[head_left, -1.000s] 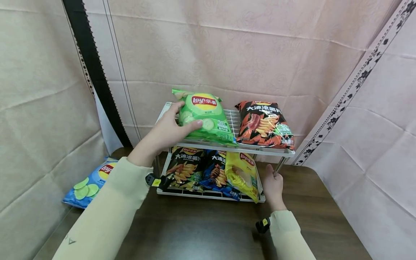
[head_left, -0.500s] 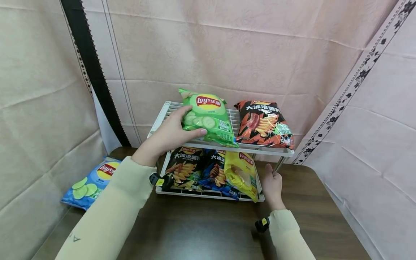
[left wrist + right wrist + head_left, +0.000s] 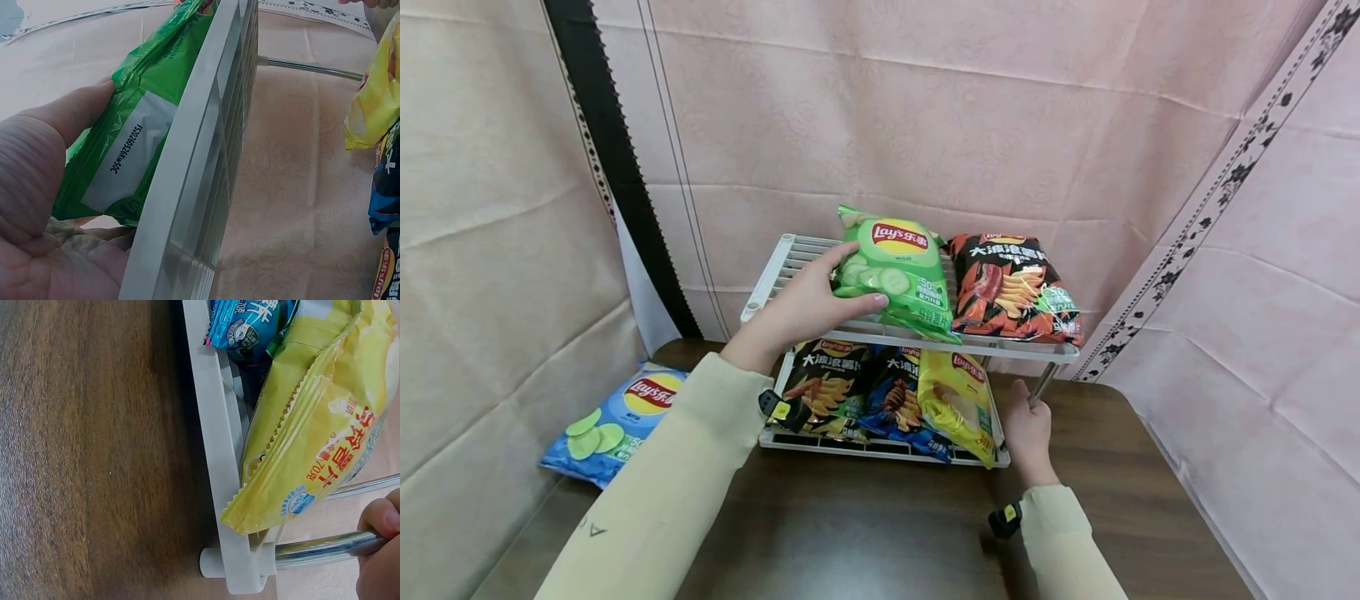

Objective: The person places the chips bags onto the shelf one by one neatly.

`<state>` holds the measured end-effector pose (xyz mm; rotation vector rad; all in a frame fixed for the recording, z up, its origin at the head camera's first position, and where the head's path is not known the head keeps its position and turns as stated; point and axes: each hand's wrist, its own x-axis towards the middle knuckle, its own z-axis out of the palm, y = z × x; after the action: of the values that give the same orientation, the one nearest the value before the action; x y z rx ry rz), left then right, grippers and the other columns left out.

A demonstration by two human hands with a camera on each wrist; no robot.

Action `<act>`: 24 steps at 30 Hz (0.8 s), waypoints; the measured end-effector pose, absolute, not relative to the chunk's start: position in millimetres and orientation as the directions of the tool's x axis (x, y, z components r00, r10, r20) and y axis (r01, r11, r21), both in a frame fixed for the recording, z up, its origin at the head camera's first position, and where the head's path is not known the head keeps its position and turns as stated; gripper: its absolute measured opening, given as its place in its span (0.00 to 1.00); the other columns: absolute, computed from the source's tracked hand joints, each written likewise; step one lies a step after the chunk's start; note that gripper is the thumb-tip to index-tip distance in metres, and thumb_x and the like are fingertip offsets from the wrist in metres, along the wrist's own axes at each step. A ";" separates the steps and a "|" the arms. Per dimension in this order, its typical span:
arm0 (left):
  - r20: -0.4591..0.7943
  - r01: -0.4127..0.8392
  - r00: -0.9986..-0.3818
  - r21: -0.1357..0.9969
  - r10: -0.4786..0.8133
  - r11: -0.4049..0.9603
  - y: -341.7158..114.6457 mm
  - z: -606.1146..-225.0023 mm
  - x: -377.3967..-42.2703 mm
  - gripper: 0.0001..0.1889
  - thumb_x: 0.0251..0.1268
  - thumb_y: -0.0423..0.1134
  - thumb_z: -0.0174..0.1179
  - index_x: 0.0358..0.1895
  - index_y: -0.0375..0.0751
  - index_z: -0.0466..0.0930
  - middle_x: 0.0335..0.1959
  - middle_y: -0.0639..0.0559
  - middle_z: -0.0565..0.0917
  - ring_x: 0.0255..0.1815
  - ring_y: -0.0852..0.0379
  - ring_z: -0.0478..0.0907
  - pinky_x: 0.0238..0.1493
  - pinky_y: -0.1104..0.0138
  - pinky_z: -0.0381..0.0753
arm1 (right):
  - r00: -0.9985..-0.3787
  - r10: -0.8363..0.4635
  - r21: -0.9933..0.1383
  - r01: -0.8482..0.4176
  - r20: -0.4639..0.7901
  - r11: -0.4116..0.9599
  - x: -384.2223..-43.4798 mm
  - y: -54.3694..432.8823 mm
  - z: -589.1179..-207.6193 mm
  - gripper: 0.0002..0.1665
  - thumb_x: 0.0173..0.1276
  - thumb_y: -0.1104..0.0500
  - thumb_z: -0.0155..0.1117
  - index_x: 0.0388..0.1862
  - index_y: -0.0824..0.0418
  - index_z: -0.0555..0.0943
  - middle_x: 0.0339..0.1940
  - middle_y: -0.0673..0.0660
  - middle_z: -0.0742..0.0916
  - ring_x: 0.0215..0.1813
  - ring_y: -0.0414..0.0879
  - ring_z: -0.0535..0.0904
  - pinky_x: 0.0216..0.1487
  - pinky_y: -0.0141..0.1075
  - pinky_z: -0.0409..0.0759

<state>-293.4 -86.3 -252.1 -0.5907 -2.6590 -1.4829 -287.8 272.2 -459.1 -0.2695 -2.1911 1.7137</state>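
My left hand (image 3: 805, 308) grips the left side of a green Lay's chip bag (image 3: 910, 287) on the top tier of a white two-tier rack (image 3: 767, 279). In the left wrist view the thumb presses one face of the green bag (image 3: 147, 119), which leans close against the shelf edge (image 3: 187, 162). Down at the right, my right hand (image 3: 1030, 433) holds the rack's metal post (image 3: 1043, 382); the right wrist view shows fingers round that post (image 3: 325, 549). A red-and-black chip bag (image 3: 1015, 292) lies just right of the green one.
The lower tier bears a black chip bag (image 3: 827, 387), a dark blue one (image 3: 895, 396) and a yellow one (image 3: 958, 400). A light blue Lay's bag (image 3: 617, 425) lies left on the wooden table (image 3: 865, 525). Pale cloth (image 3: 880, 125) hangs behind.
My left hand has shifted the green chip bag to the right along the top tier, close to the red-and-black bag. The right hand stays on the post.
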 end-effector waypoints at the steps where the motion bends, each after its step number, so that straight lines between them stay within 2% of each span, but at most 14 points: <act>1: 0.216 0.346 -0.927 0.811 0.308 0.471 -86.4 -252.1 -293.7 0.52 0.53 0.64 0.67 0.77 0.54 0.47 0.72 0.47 0.60 0.63 0.51 0.67 0.61 0.54 0.69 | -0.923 0.355 -0.965 -0.061 0.151 0.253 -287.8 272.3 -458.9 0.39 0.71 0.28 0.40 0.13 0.57 0.63 0.11 0.51 0.66 0.10 0.44 0.58 0.11 0.37 0.58; 4: 0.210 0.346 -0.923 0.820 0.323 0.456 -88.3 -252.1 -293.9 0.52 0.53 0.64 0.66 0.77 0.54 0.46 0.72 0.48 0.59 0.64 0.51 0.66 0.61 0.54 0.68 | -0.925 0.355 -0.967 -0.045 0.135 0.250 -287.6 272.1 -457.5 0.38 0.72 0.30 0.40 0.13 0.57 0.62 0.11 0.51 0.66 0.11 0.44 0.58 0.12 0.37 0.58; 11: 0.275 0.381 -0.900 0.874 0.339 0.301 -107.8 -253.9 -292.5 0.45 0.59 0.58 0.66 0.76 0.55 0.52 0.73 0.51 0.59 0.65 0.47 0.68 0.56 0.53 0.74 | -0.928 0.360 -0.969 -0.010 0.102 0.249 -287.5 273.0 -457.6 0.37 0.74 0.32 0.40 0.12 0.56 0.61 0.10 0.50 0.65 0.10 0.43 0.57 0.12 0.38 0.57; 17: 0.334 0.409 -0.905 0.854 0.264 0.322 -134.7 -257.5 -285.8 0.41 0.60 0.59 0.64 0.74 0.57 0.57 0.72 0.55 0.62 0.63 0.54 0.71 0.57 0.54 0.74 | -0.923 0.367 -0.968 -0.025 0.118 0.248 -286.4 272.7 -458.0 0.39 0.71 0.28 0.41 0.12 0.56 0.61 0.10 0.50 0.64 0.10 0.43 0.55 0.11 0.38 0.56; 20: 0.350 0.409 -0.910 0.846 0.221 0.343 -151.9 -261.4 -278.4 0.40 0.61 0.60 0.63 0.74 0.58 0.57 0.72 0.57 0.63 0.63 0.53 0.71 0.57 0.52 0.73 | -0.925 0.363 -0.967 -0.014 0.109 0.253 -286.4 271.9 -456.6 0.40 0.67 0.24 0.40 0.13 0.55 0.61 0.10 0.50 0.64 0.11 0.43 0.56 0.12 0.38 0.57; 24: 0.379 0.406 -0.914 0.836 0.147 0.369 -176.1 -266.7 -268.4 0.38 0.64 0.57 0.62 0.74 0.56 0.57 0.71 0.54 0.65 0.64 0.51 0.70 0.59 0.50 0.72 | -0.928 0.360 -0.967 -0.006 0.100 0.254 -286.8 272.0 -456.1 0.41 0.66 0.23 0.40 0.13 0.56 0.61 0.10 0.50 0.65 0.10 0.43 0.56 0.11 0.38 0.57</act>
<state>-268.4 -176.1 -266.7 -0.4934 -2.3908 -1.5638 -286.8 272.0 -456.1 -0.3270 -2.2297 1.7210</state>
